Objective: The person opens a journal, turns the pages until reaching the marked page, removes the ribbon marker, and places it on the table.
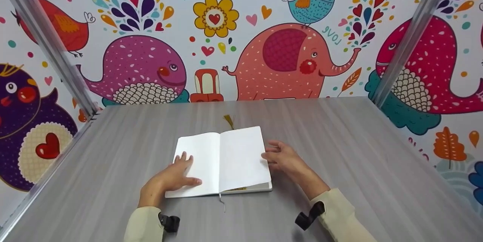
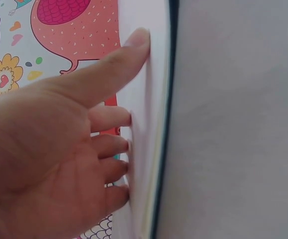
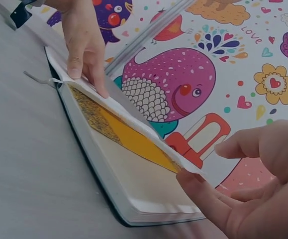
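Plainly, the left grip (image 1: 171, 176) and right grip (image 1: 287, 161), both wide, touch the open notebook (image 1: 241, 159).

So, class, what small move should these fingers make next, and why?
Probably the right fingers should swing the right page leftward: they touch its lifted edge, the yellow card beneath is only partly uncovered, and the left fingers rest on the left page.
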Action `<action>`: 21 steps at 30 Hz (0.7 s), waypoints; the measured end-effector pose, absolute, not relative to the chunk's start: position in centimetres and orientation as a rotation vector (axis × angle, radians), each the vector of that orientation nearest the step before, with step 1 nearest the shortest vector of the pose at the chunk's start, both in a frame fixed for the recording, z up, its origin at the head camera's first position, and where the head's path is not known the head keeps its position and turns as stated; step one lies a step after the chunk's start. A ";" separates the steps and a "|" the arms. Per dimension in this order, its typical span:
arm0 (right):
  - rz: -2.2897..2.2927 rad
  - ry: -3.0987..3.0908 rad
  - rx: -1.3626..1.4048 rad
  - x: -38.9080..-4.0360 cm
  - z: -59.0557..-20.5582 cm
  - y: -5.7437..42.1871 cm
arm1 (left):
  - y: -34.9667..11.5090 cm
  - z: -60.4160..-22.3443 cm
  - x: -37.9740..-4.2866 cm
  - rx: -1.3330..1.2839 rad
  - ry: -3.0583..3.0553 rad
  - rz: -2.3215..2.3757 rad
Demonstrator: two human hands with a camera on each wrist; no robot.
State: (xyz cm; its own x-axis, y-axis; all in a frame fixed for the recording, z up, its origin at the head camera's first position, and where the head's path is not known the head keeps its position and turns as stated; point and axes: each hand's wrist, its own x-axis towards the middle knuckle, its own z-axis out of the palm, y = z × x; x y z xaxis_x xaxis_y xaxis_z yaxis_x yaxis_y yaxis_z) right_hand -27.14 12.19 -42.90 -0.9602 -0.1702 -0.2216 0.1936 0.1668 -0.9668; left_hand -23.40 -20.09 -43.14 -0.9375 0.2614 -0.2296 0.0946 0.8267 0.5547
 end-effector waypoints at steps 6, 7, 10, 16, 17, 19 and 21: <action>-1.828 2.150 0.023 -27.0 -43.4 11.5 | -20.1 -43.2 -23.4 0.268 2.715 0.798; -1.831 2.144 0.016 -27.0 -43.4 11.5 | -20.1 -43.2 -23.4 0.268 2.715 0.799; -1.844 2.135 -0.001 -26.9 -43.5 11.3 | -20.1 -43.2 -23.4 0.263 2.713 0.808; -1.880 2.131 -0.016 -26.7 -43.4 11.1 | -20.1 -43.3 -23.3 0.240 2.711 0.814; -1.888 2.128 -0.020 -26.7 -43.3 11.1 | -20.1 -43.3 -23.3 0.237 2.712 0.812; -1.904 2.122 -0.030 -26.7 -43.3 11.1 | -20.0 -43.2 -23.4 0.235 2.714 0.810; -1.919 2.124 -0.033 -26.7 -43.1 11.1 | -20.0 -43.2 -23.4 0.236 2.713 0.814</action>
State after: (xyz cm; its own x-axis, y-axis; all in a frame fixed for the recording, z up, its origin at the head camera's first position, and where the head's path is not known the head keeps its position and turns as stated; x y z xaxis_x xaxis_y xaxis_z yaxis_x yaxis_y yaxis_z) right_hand -26.67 11.05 -43.13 -0.9611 -0.2013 -0.1890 0.1676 0.1187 -0.9787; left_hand -23.40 -20.01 -43.15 -0.9421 0.2394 -0.2347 0.0707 0.8263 0.5588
